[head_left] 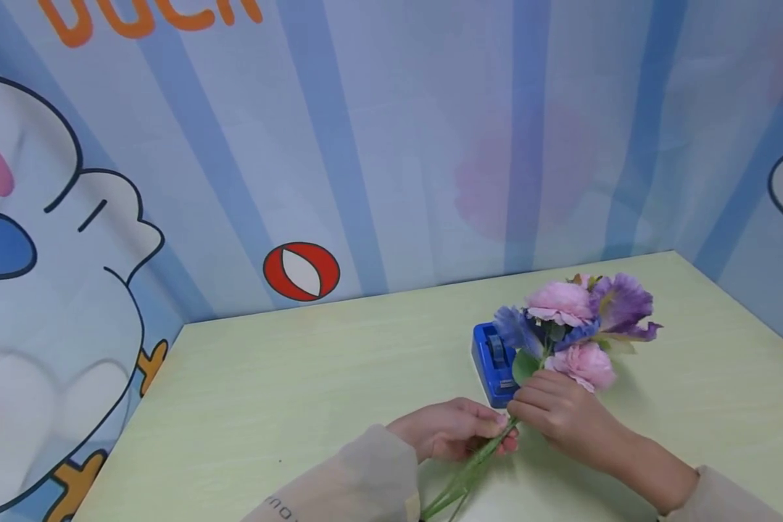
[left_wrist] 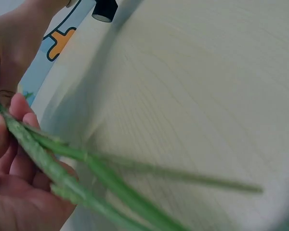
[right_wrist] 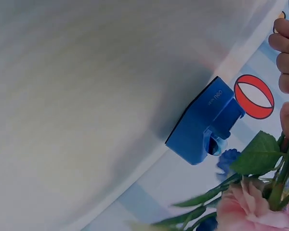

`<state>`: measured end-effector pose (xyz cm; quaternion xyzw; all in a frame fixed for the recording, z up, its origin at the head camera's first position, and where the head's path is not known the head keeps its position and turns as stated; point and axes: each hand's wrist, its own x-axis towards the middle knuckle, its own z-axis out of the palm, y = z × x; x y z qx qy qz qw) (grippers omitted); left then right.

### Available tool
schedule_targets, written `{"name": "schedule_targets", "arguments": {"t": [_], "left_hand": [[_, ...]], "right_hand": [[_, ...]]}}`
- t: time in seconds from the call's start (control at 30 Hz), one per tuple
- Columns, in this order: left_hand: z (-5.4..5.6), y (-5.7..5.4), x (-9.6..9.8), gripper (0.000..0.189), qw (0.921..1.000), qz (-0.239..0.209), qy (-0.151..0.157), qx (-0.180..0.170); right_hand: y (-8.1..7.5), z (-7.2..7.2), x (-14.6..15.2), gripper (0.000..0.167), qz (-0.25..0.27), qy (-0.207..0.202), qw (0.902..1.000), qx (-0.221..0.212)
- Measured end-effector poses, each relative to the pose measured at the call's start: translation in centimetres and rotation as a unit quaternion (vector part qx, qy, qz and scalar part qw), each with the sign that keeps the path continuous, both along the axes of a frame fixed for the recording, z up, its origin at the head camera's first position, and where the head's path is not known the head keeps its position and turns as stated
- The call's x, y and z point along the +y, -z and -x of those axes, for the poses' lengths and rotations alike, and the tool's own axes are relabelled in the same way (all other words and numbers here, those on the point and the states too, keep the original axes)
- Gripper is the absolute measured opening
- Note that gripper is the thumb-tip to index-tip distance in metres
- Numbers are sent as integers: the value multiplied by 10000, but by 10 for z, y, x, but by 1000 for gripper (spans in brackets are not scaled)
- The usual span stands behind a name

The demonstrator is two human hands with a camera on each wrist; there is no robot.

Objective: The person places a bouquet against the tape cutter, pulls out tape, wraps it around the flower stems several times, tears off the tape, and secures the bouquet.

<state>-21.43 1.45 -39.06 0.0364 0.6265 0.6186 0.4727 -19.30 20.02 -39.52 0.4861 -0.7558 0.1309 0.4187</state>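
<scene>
A bouquet of artificial-looking flowers point(head_left: 561, 303), pink, purple and blue, leans up and to the right over the table. My right hand point(head_left: 570, 419) grips its green stems just beneath the blooms, fingers curled round them. Lower down, my left hand point(head_left: 455, 429) pinches the same stems point(left_wrist: 50, 167) between thumb and fingers. In the left wrist view the stem ends fan apart below that hand. Behind the bouquet sits a blue tape dispenser point(right_wrist: 200, 122), partly covered by petals in the head view. A large pink bloom point(right_wrist: 250, 207) and a leaf point(right_wrist: 259, 154) show in the right wrist view.
The pale green table point(head_left: 287, 391) meets a blue striped backdrop point(head_left: 391, 145) printed with cartoon figures along its back edge. A red and white printed oval point(head_left: 301, 271) is on that backdrop. A black cylindrical object point(left_wrist: 105, 10) shows at the top of the left wrist view.
</scene>
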Motion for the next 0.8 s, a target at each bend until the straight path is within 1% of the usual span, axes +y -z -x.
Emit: {"name": "schedule_targets", "arguments": {"t": [0.13,0.2,0.23,0.3,0.37,0.47,0.53,0.63,0.8], "left_hand": [[-2,-2,-1,28,9998,86,174,30],[-4,-4,-1,29,9996,115,217,146],[-5,-6,-1,29,9993,144,211,271],[-7,-8,0,28,9986,184,107,491],[-9,-11,0,24,9973,249,-80,682],[-12,-18,-1,21,9951,243,-381,883],[-13,-23,-3,21,9933,211,-529,1003],[-14,-28,-6,23,9904,161,-633,1216],[-18,-29,-9,23,9850,7,-786,1537]], "right_hand": [[-3,3,-3,45,186,-200,9992,294],[-6,4,-4,44,242,-248,9986,399],[-7,4,-4,44,261,-262,9983,461],[-10,5,-5,43,297,-264,9974,595],[-14,5,-7,41,312,-264,9968,687],[-19,7,-10,39,303,-287,9958,813],[-23,9,-13,38,320,-314,9953,854],[-29,11,-17,38,392,-368,9938,971],[-34,15,-23,38,475,-450,9902,1232]]}}
